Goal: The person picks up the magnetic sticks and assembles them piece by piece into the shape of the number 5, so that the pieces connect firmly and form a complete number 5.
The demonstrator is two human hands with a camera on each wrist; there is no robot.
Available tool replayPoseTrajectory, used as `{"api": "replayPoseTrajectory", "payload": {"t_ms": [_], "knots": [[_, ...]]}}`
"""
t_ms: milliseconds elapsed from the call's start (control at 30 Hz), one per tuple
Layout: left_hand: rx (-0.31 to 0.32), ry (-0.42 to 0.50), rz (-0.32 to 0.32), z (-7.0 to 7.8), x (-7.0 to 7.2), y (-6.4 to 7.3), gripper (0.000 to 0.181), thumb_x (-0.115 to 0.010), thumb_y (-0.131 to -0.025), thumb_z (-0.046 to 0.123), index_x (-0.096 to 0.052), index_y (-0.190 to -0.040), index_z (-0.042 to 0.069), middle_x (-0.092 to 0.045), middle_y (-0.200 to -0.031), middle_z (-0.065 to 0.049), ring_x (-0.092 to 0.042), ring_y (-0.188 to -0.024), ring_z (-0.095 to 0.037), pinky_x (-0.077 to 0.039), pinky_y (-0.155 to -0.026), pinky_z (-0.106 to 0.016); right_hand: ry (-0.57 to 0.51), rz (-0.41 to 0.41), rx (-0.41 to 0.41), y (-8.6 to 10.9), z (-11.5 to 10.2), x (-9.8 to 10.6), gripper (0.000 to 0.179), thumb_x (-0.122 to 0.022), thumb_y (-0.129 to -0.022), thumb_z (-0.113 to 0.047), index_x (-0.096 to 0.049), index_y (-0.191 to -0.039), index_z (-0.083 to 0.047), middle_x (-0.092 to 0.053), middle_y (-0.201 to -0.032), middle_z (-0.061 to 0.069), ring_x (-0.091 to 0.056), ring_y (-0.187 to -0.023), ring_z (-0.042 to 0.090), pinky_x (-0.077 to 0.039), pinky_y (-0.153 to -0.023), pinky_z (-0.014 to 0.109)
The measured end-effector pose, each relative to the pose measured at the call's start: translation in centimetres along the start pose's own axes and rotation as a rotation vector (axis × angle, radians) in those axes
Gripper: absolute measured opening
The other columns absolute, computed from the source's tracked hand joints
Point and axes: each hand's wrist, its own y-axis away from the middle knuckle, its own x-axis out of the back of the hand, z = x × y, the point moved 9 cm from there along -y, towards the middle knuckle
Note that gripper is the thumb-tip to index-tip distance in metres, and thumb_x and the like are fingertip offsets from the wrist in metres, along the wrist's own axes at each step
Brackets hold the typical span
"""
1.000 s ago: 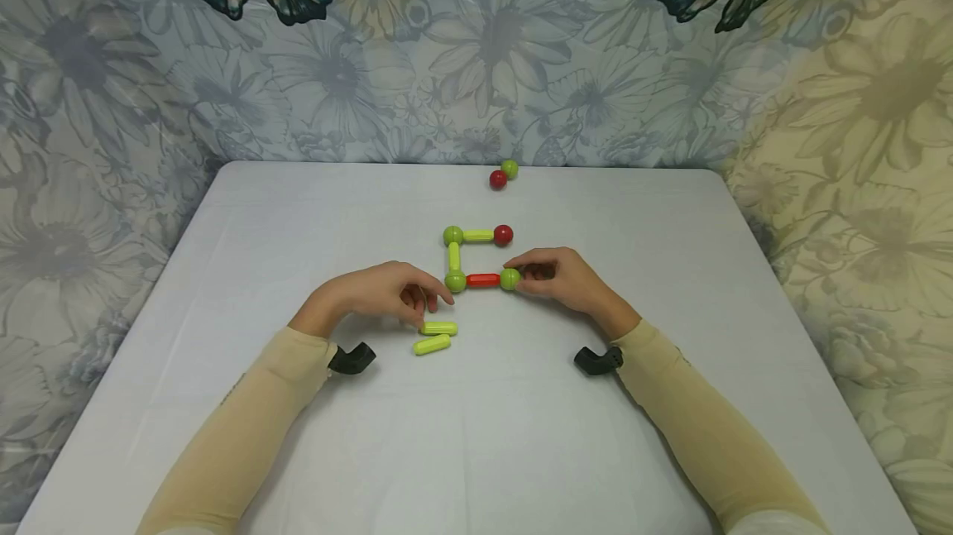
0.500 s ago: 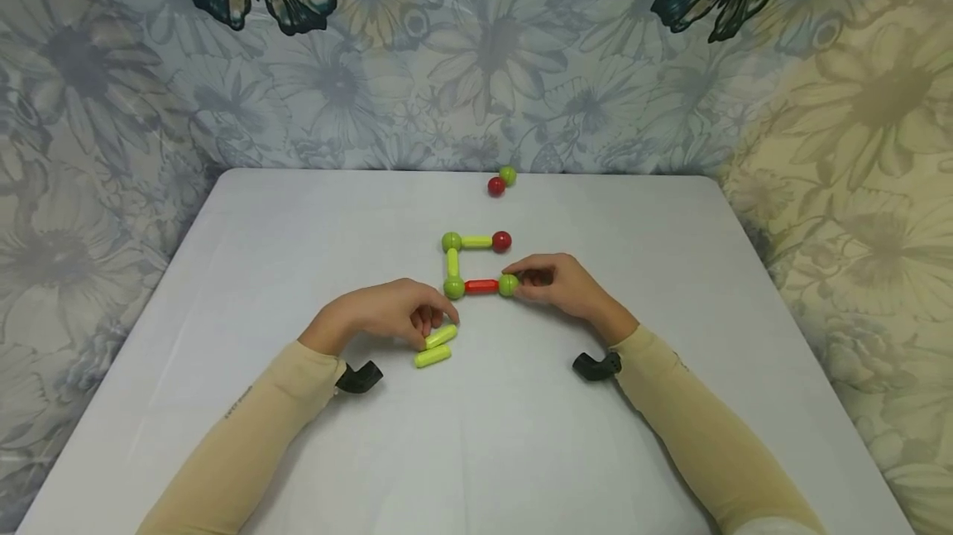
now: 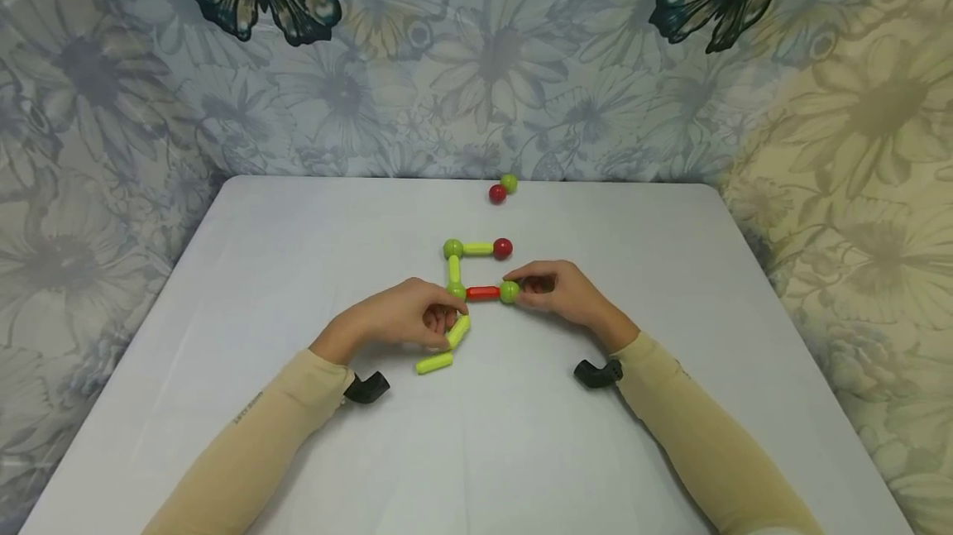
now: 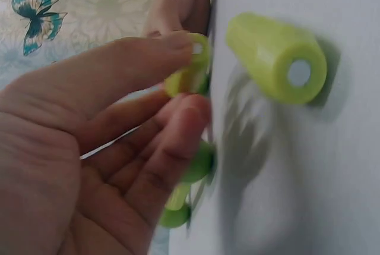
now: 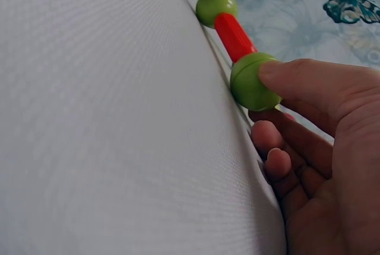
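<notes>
My left hand pinches a yellow-green stick between thumb and fingertips, tilted, just in front of the near-left green ball. In the left wrist view this stick shows a small pale spot at one end. My right hand holds the green ball at the right end of a red stick. The red stick runs to the near-left green ball. From there a yellow-green stick leads back to another green ball, then a stick to a red ball.
One loose yellow-green stick lies on the white table below the left hand; its pale round end faces the left wrist camera. At the far edge sit a red ball and a green ball together. A patterned cloth stands behind.
The left hand has taken up one of the two loose sticks, turned it more upright and moved it right, towards the near-left green ball. The right hand stays on its ball.
</notes>
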Motion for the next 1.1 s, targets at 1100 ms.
{"api": "replayPoseTrajectory", "payload": {"t_ms": [1100], "knots": [[0.067, -0.309, 0.486, 4.7, -2.8, -4.8, 0.027, -0.091, -0.09, 0.024, -0.076, -0.105, 0.008, -0.069, -0.084, 0.003, -0.059, -0.069, -0.004, -0.05, -0.064, -0.021, 0.014, 0.017, 0.036, 0.1, -0.4, 0.0, 0.032, -0.083, -0.097, -0.008, -0.08, -0.13, -0.008, -0.073, -0.103, 0.004, -0.062, -0.091, 0.027, -0.05, -0.077, 0.027]]}}
